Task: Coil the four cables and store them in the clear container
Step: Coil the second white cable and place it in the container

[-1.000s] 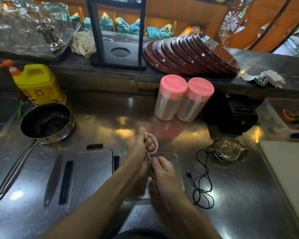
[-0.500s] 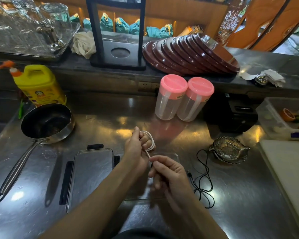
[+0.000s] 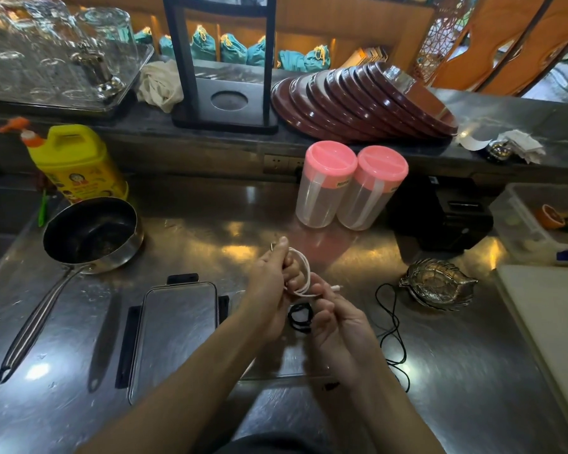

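Note:
My left hand [image 3: 271, 280] grips a white cable [image 3: 304, 273] wound in loops around its fingers, one plug sticking up past the thumb. My right hand [image 3: 338, 319] pinches the cable's free end, whose white plug points right. Both hands hover over the clear container [image 3: 243, 368], which lies low on the steel counter and is mostly hidden by my arms. A coiled black cable [image 3: 300, 317] lies inside it, between my hands. A loose black cable [image 3: 392, 326] sprawls on the counter to the right of the container.
The container's lid [image 3: 174, 335] lies to the left. A saucepan [image 3: 92, 234] and yellow detergent jug [image 3: 76, 165] stand at the left, two pink-lidded jars [image 3: 351, 188] behind, a silver leaf dish [image 3: 438, 283] and a white cutting board [image 3: 551, 326] at the right.
My right hand has brought the white cable's free end up and to the right, adding to the loops on my left hand. The coiled black cable in the container has come into view.

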The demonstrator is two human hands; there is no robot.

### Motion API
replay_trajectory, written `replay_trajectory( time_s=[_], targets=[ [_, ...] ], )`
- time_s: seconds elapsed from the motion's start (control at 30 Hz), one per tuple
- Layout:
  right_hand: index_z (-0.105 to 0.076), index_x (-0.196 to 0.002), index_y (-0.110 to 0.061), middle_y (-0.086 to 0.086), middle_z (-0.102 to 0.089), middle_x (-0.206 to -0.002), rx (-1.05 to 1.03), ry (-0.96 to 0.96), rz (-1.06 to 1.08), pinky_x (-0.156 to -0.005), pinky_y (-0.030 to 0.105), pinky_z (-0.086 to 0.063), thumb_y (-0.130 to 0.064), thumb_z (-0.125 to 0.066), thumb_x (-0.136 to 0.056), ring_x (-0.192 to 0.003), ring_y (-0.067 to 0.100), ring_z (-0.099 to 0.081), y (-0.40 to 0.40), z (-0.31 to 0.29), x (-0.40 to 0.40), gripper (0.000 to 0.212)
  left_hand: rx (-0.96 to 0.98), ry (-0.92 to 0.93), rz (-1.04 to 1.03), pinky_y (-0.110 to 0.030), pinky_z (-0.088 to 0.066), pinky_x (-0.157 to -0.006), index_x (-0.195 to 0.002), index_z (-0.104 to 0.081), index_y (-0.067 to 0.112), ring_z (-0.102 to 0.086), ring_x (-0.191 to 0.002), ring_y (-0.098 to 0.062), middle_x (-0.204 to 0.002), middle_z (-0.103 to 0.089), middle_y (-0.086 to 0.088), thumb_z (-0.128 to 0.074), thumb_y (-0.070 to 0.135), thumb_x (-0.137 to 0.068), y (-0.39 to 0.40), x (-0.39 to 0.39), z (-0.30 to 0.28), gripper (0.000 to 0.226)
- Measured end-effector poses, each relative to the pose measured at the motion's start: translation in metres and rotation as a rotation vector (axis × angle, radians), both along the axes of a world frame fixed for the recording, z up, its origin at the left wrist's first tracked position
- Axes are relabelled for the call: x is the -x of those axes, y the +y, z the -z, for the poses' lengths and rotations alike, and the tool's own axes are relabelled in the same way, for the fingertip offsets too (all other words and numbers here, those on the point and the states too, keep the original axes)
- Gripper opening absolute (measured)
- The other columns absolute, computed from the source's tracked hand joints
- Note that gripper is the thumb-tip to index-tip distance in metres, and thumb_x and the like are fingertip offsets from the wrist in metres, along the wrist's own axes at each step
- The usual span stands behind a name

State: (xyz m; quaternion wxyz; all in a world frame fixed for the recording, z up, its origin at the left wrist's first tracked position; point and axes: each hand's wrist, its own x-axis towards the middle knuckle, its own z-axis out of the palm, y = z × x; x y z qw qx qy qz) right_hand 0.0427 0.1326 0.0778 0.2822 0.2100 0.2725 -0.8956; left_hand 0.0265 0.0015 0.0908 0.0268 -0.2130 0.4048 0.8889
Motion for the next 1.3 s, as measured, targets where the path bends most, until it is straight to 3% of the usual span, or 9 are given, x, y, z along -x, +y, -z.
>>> replay_trajectory(
  time_s=[0.07, 0.17, 0.23, 0.4, 0.53, 0.77, 0.97, 1.13, 1.3],
  targets=[
    [-0.064, -0.113, 0.006, 0.009, -0.065, -0.084, 0.009, -0.025, -0.006, -0.041, 0.013, -0.05, -0.008, -0.092, -0.062, -0.045, 0.004, -0.056, 0.0, 0.002, 0.006, 0.059, 0.068, 0.013, -0.006, -0.025, -0.039, -0.05, -0.063, -0.04, 0.017, -0.031, -0.044, -0.011, -0.052, -0.032, 0.002, -0.046, 0.032, -0.106, 0.003, -0.001, 0.0, 0.046],
    [-0.063, -0.093, 0.0, 0.004, -0.062, -0.074, -0.097, -0.05, -0.079, -0.034, 0.01, -0.039, -0.009, -0.071, -0.079, -0.036, 0.001, -0.044, -0.004, 0.0, 0.009, 0.018, 0.233, 0.045, -0.026, -0.024, -0.039, -0.047, -0.062, -0.041, 0.016, -0.035, -0.045, -0.011, -0.052, -0.038, 0.003, -0.048, 0.032, -0.105, 0.004, -0.002, 0.002, 0.047],
    [-0.065, -0.092, -0.004, 0.002, -0.058, -0.071, -0.136, -0.029, -0.15, -0.031, 0.009, -0.029, -0.009, -0.066, -0.084, -0.034, 0.001, -0.034, -0.005, -0.002, 0.009, 0.009, 0.364, 0.074, -0.036, -0.027, -0.04, -0.044, -0.064, -0.041, 0.014, -0.039, -0.042, -0.011, -0.049, -0.041, 0.003, -0.049, 0.034, -0.105, 0.004, -0.002, 0.004, 0.047],
    [-0.069, -0.084, -0.008, -0.002, -0.051, -0.066, -0.291, 0.055, -0.294, -0.032, 0.01, -0.023, -0.011, -0.07, -0.073, -0.036, 0.002, -0.026, -0.012, -0.003, 0.007, 0.012, 0.601, 0.187, -0.01, -0.034, -0.033, -0.049, -0.065, -0.043, 0.007, -0.037, -0.048, -0.02, -0.052, -0.04, -0.005, -0.046, 0.034, -0.106, 0.005, -0.006, 0.004, 0.049],
    [-0.065, -0.094, -0.004, 0.001, -0.048, -0.069, -0.381, 0.21, -0.352, -0.036, 0.014, -0.027, -0.015, -0.068, -0.082, -0.041, 0.002, -0.025, -0.01, -0.001, 0.008, 0.016, 0.821, 0.252, -0.07, -0.037, -0.043, -0.054, -0.07, -0.046, 0.002, -0.047, -0.052, -0.016, -0.057, -0.048, -0.007, -0.046, 0.033, -0.106, 0.003, -0.011, 0.001, 0.048],
    [-0.073, -0.112, -0.001, -0.001, -0.062, -0.067, -0.435, 0.452, -0.385, -0.038, 0.022, -0.04, -0.008, -0.063, -0.091, -0.044, 0.006, -0.041, -0.005, -0.001, 0.005, 0.024, 1.003, 0.178, -0.073, -0.015, -0.04, -0.05, -0.072, -0.054, 0.012, -0.052, -0.052, -0.001, -0.06, -0.057, 0.006, -0.046, 0.034, -0.106, -0.013, -0.014, 0.008, 0.042],
    [-0.071, -0.113, -0.001, 0.01, -0.065, -0.076, -0.504, 0.501, -0.312, -0.047, 0.029, -0.057, 0.006, -0.054, -0.097, -0.059, 0.014, -0.057, -0.003, -0.007, 0.01, 0.024, 1.238, 0.145, 0.035, -0.014, -0.037, -0.048, -0.071, -0.054, 0.021, -0.053, -0.052, -0.003, -0.058, -0.057, 0.008, -0.045, 0.039, -0.105, -0.021, -0.014, 0.018, 0.039],
    [-0.066, -0.098, -0.024, 0.016, -0.062, -0.069, -0.832, 0.717, -0.209, -0.056, 0.049, -0.051, -0.023, -0.071, -0.098, -0.053, 0.027, -0.054, -0.009, 0.003, 0.01, 0.004, 1.263, 0.135, 0.181, -0.034, -0.048, -0.051, -0.075, -0.054, 0.023, -0.059, -0.055, -0.013, -0.063, -0.061, 0.004, -0.044, 0.047, -0.103, -0.019, -0.013, 0.031, 0.038],
    [-0.072, -0.091, -0.031, -0.005, -0.074, -0.082, -1.224, 0.918, -0.063, -0.062, 0.032, -0.057, -0.031, -0.07, -0.098, -0.071, 0.014, -0.069, -0.009, 0.011, 0.008, 0.007, 1.26, 0.108, 0.21, -0.027, -0.037, -0.05, -0.07, -0.047, 0.026, -0.051, -0.051, -0.008, -0.058, -0.054, 0.007, -0.046, 0.045, -0.103, -0.013, -0.017, 0.036, 0.039]
  ],
)
